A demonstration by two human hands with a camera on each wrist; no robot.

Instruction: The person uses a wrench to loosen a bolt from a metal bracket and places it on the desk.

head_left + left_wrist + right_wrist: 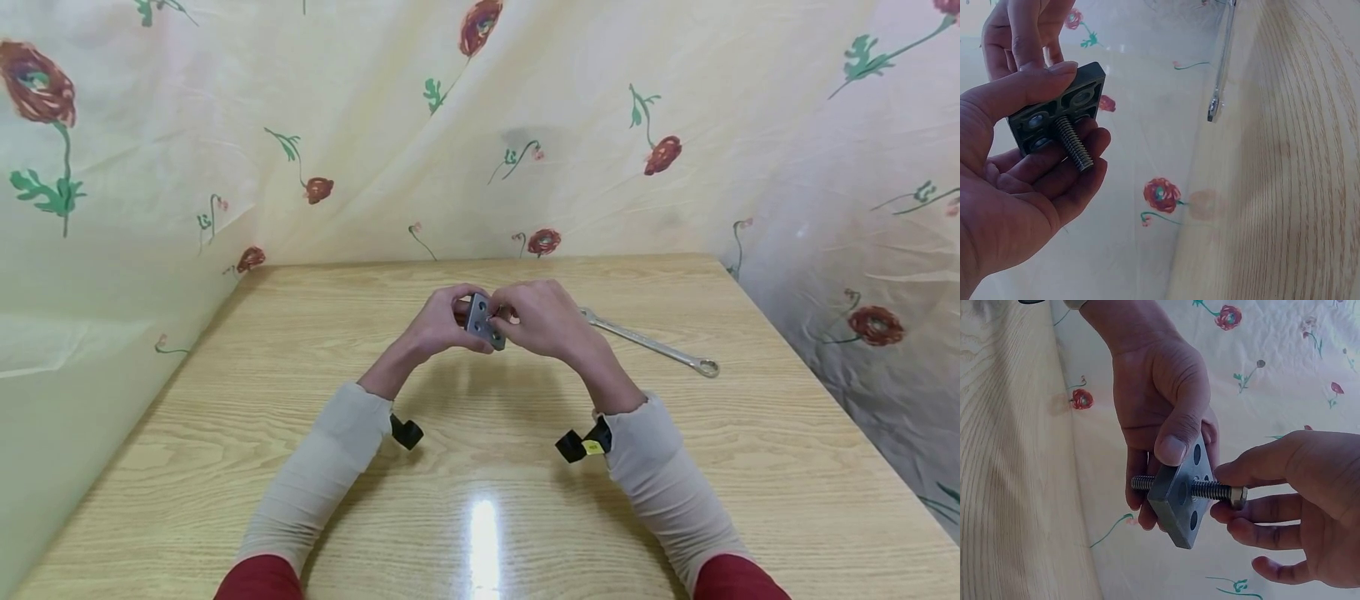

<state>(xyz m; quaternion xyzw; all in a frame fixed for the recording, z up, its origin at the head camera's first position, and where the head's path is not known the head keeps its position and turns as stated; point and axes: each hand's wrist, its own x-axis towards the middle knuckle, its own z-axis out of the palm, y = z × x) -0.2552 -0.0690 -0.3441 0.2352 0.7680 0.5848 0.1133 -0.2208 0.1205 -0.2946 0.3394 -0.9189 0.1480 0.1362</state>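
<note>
Over the table (187, 467), wrench (648, 340) off to R, L hand (442, 323) grips the metal plate (1174, 515) & R hand (543, 318) pinches the bolt (1211, 490) running thru it, so prob best keep bolt square, turn w/o forcing.

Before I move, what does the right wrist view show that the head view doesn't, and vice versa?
Only the right wrist view: the threaded bolt jutting from both faces of the plate.

Only the head view: the wrench and red sleeves.

Both: the left hand gripping the plate, the right hand beside it, the table and floral cloth.
</note>
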